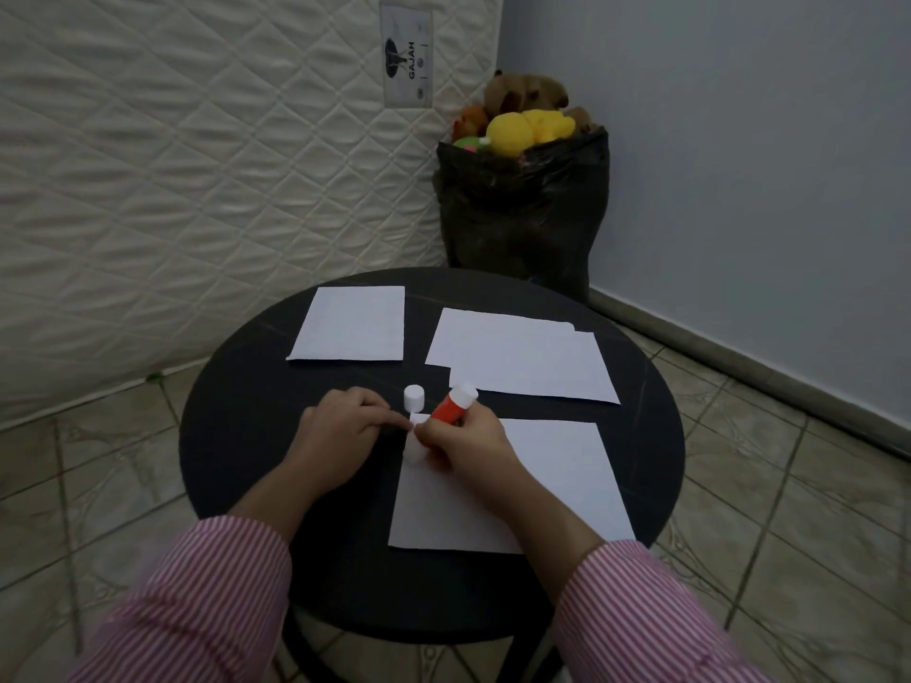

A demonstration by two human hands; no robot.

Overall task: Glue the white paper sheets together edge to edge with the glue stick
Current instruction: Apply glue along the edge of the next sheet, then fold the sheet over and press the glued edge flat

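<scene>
Round black table (pixel 236 465) bears white paper sheets (pixel 522 357) and cap (pixel 414 397).

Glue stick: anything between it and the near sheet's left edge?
Nothing visible. The right hand grips the glue stick right over the near sheet; left hand holds its corner. The cap stands beside.
</scene>
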